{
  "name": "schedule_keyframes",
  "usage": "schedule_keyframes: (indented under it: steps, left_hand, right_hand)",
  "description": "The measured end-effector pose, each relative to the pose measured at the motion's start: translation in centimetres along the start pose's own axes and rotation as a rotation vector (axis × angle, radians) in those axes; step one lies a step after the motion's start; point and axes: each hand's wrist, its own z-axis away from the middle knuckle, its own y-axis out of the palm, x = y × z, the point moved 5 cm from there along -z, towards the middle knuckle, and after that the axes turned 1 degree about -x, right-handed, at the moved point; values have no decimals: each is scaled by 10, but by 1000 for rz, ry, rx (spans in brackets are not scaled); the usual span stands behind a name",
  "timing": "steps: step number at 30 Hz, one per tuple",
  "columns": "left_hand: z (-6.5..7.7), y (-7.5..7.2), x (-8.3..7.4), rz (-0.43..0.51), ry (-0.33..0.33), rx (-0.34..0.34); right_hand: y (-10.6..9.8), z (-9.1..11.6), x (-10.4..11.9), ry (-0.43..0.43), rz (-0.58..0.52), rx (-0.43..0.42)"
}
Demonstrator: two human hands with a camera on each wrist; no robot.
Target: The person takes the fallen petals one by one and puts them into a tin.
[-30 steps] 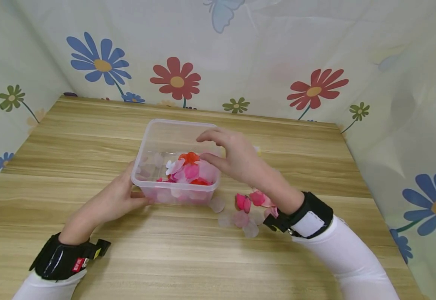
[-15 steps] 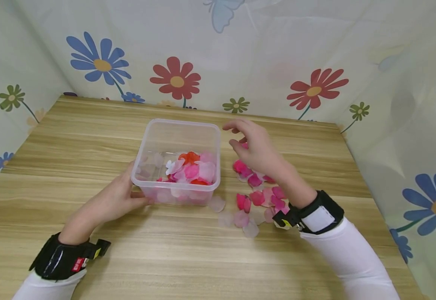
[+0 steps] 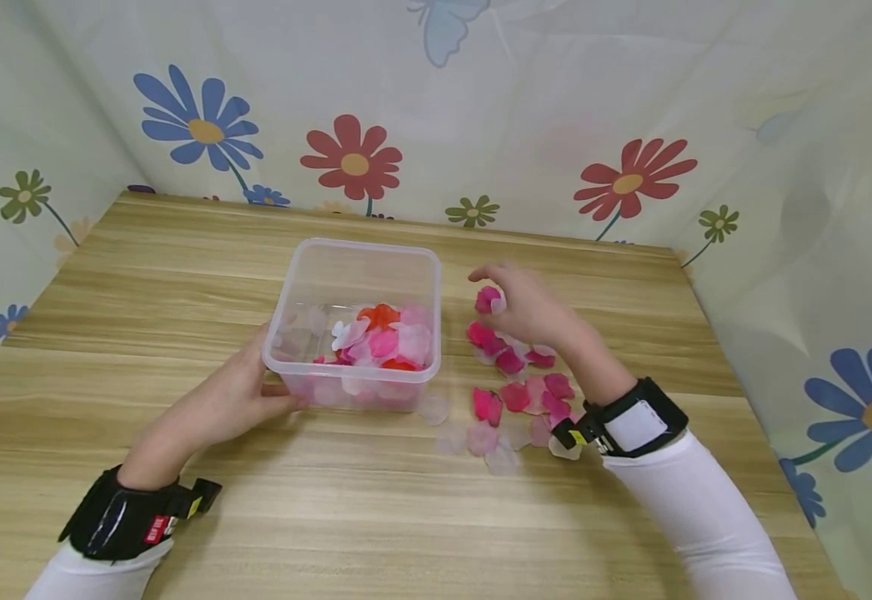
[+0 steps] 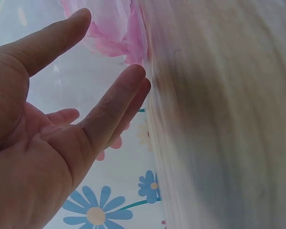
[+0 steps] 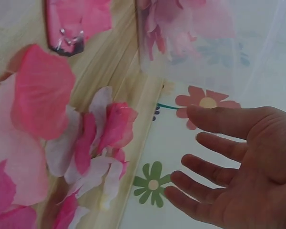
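A clear plastic box point(image 3: 352, 375) stands on the table, with pink, white and orange-red artificial flower petals point(image 3: 384, 342) heaped toward its right side. My left hand point(image 3: 228, 398) rests at the box's left front corner. In the left wrist view its fingers lie fairly straight along the box wall. To the right of the box, my right hand point(image 3: 532, 310) hovers over the loose petals, close to a magenta petal point(image 3: 487, 298). The right wrist view shows its fingers spread and loosely bent, with nothing between them.
More pink and magenta petals point(image 3: 509, 361) lie right of the box, and another scatter point(image 3: 535, 393) sits nearer the front. Pale translucent petals point(image 3: 502, 460) are at the front edge of the scatter. A flower-print curtain point(image 3: 526, 108) surrounds the wooden table point(image 3: 346, 517).
My right hand has moved right from over the box, then lower toward the loose petals at the back. The left hand and the box have stayed in place.
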Motion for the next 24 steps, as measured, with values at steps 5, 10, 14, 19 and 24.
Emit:
schedule_keyframes:
  steps: [5, 10, 14, 19, 24]
  left_hand:
    - [1, 1, 1, 17, -16, 5]
    - [1, 0, 1, 27, -27, 7]
    - [2, -1, 1, 20, -20, 5]
    - [1, -1, 1, -9, 10, -5]
    - [1, -1, 0, 7, -2, 8]
  right_hand:
    - [6, -2, -9, 72, 37, 66]
    - [12, -6, -17, 90, 69, 105]
    - [15, -8, -22, 103, 86, 124]
    - [22, -12, -30, 121, 101, 151]
    - [27, -16, -37, 139, 116, 165]
